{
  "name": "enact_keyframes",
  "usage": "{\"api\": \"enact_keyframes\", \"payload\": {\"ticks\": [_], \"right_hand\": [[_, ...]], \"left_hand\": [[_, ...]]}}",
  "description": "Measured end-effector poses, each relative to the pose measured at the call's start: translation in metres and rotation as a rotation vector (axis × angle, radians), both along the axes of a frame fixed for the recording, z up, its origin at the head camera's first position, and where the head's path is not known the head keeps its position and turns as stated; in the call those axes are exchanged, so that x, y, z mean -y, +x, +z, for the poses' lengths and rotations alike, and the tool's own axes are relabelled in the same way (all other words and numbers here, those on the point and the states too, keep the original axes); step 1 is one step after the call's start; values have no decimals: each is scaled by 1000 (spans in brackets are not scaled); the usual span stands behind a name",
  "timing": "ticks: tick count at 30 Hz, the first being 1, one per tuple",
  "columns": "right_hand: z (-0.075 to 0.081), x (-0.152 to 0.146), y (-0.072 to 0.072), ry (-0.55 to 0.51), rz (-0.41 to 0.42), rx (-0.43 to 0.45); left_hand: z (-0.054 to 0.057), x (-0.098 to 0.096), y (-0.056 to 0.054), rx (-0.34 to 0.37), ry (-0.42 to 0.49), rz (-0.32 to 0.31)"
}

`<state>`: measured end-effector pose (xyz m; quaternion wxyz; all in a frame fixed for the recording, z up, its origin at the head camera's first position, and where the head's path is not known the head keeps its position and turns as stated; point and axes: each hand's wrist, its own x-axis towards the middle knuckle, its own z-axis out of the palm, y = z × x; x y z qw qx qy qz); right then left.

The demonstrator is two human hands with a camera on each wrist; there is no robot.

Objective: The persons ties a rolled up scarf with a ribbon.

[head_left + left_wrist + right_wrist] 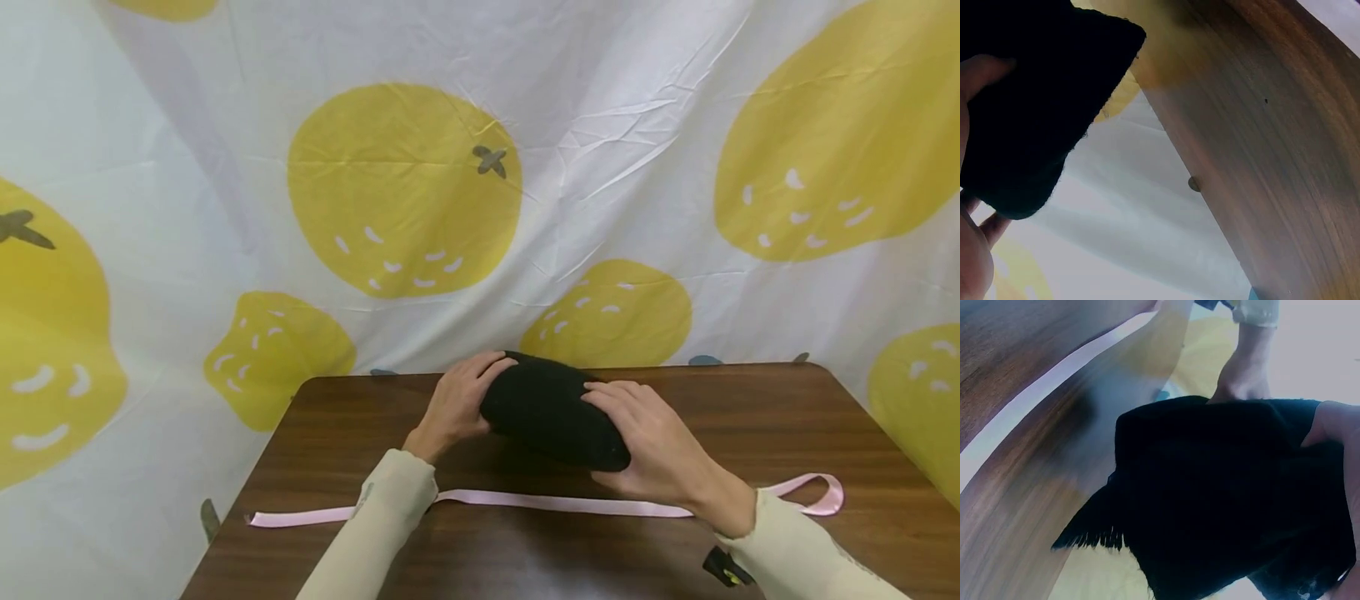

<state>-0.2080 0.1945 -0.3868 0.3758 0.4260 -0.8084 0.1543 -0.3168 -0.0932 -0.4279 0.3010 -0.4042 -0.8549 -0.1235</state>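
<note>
Fingers of the left hand and right hand grip opposite ends of the black cloth, its long axis slanting from far left to near right.

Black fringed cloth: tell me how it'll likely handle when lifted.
The black cloth is probably soft and floppy: its fringe shows loose threads. It may unfold if the left hand or right hand lets go, since it looks folded over. It seems unlikely to slip, given its matte, fuzzy-edged surface.

Brn tbl — pink ribbon lies across, prob. 1 pc.
</note>
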Motion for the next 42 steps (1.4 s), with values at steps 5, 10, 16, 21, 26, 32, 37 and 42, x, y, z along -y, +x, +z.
{"api": "enact_keyframes", "payload": {"ticks": [5,10,16,21,26,32,37,42], "right_hand": [[3,4,6,11,-42,-21],[5,9,13,3,-72,-38],[10,15,22,-20,-115,-63],[11,16,28,-5,-147,-86],[12,18,33,38,-183,-143],[11,23,41,54,-216,-194],[7,27,46,60,-245,-194],[-1,33,47,68,-273,-189]], "left_hand": [[1,-4,-3,3,-15,-11],[2,-6,-5,36,-40,-44],[8,-9,-5,88,-65,-70],[10,-13,-6,83,-57,-91],[8,-21,-8,73,-22,-128],[0,-29,-10,114,-2,-203],[-3,-32,-11,144,-6,-210],[-6,-33,-14,174,-12,-201]]}}
